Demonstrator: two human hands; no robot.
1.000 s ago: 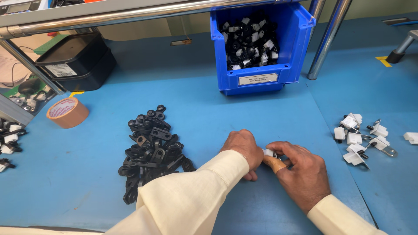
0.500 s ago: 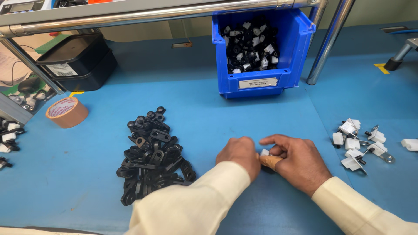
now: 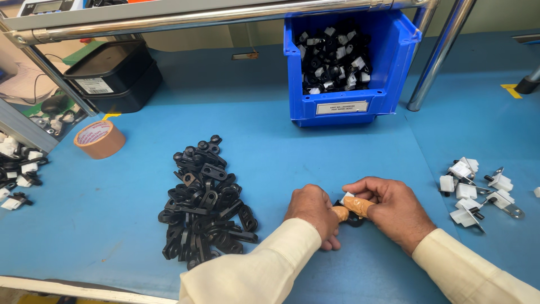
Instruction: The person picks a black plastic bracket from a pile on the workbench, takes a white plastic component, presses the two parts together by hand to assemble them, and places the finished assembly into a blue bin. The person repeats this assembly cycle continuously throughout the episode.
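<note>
Head view: one view only, looking down on your blue worktable (image 3: 315, 157).
Left hand (image 3: 313, 211): at 6 o'clock, fingers curled narrow, pinching the small black-and-white part (image 3: 350, 209) from its left.
Right hand (image 3: 391, 208): just beside your left, fingers closed on the same part from above; a tan cot covers the thumb.
Part location: between your two hands, low over the table; mostly hidden by your fingers.
Black bracket pile (image 3: 205, 200): at 9 o'clock from your hands, near your left sleeve.
White-and-metal pieces (image 3: 478, 191): at 3 o'clock, well apart.
Blue bin (image 3: 349, 107): at 12 o'clock, holding mixed black and white parts.
Tape roll (image 3: 99, 139): at 10 o'clock.
Black trays (image 3: 115, 76): stacked, beyond the tape roll.
</note>
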